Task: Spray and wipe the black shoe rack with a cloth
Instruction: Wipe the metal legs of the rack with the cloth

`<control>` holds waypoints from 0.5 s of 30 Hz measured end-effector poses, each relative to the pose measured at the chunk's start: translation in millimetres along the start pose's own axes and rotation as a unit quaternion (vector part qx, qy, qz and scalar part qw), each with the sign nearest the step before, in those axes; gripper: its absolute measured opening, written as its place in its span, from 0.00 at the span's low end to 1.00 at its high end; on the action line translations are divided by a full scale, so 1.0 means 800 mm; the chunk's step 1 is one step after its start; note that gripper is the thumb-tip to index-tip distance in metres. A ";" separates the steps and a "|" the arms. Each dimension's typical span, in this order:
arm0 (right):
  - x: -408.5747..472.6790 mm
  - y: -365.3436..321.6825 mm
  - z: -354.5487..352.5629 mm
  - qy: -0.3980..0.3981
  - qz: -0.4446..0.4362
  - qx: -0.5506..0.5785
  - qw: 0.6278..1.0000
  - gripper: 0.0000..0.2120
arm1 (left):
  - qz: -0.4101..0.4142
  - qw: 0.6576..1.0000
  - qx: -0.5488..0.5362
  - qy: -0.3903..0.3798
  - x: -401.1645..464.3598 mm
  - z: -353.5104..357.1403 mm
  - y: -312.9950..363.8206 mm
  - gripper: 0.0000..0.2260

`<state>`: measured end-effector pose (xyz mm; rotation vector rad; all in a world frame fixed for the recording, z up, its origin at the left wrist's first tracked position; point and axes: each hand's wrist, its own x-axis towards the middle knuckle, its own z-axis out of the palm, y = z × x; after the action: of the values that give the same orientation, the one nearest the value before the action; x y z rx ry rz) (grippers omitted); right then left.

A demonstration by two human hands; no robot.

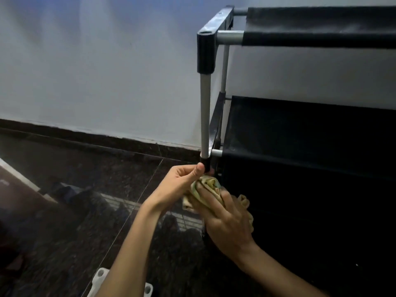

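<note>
While we crouch at the front left corner of the shoe rack [310, 129], our hands are low on its near post [204, 116], so we judge the wiping to be under way and working near the bottom of the frame. Our left hand [182, 185] curls round the black joint just below the silver part of the post, thumb up against it, steadying the rack. Our right hand [227, 219] sits just beside and below the left, fingers wrapped round the bunched yellowish cloth [209, 187], which presses against the post's foot and the edge of the lower fabric shelf.

No spray bottle shows anywhere, so we cannot tell whether spraying is finished or yet to come. Pale smears lie on the top corner bracket [216, 23], well above our hands, and whether they are wet spray, dust or glare we cannot tell; if dust, that part is still to be wiped. The upper fabric shelf [321, 20] and the lower one reach away to the right of our hands, and nothing shows whether they have been cleaned. We judge the task somewhere in its middle: one corner post is in hand, while the shelves and the far side of the rack probably remain.
</note>
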<state>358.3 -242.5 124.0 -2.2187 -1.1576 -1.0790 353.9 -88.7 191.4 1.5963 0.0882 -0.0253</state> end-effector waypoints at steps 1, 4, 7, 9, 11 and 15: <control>0.000 0.000 0.009 -0.012 -0.015 -0.021 1.000 0.15 | -0.016 1.000 0.010 -0.003 0.002 -0.001 -0.005 0.29; -0.027 -0.007 0.032 -0.102 -0.036 -0.053 0.993 0.17 | -0.018 0.999 0.039 -0.009 0.012 -0.006 -0.018 0.31; -0.066 -0.009 0.033 -0.211 -0.005 -0.048 0.976 0.17 | 0.011 0.997 0.072 -0.026 0.019 -0.011 -0.022 0.31; -0.078 -0.009 0.026 -0.171 0.004 -0.030 0.985 0.16 | 0.026 0.996 0.075 -0.037 0.023 -0.013 -0.024 0.32; -0.064 -0.009 0.022 -0.091 0.019 -0.012 0.996 0.22 | 0.029 0.996 0.069 -0.049 0.026 -0.014 -0.025 0.32; -0.022 0.001 0.033 -0.068 -0.016 -0.034 0.997 0.17 | 0.012 0.995 0.082 -0.062 0.028 -0.018 -0.020 0.31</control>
<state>364.6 -234.8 94.4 -2.3644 -1.2339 -1.0081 374.6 -72.6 174.2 1.7559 -0.0301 -0.1147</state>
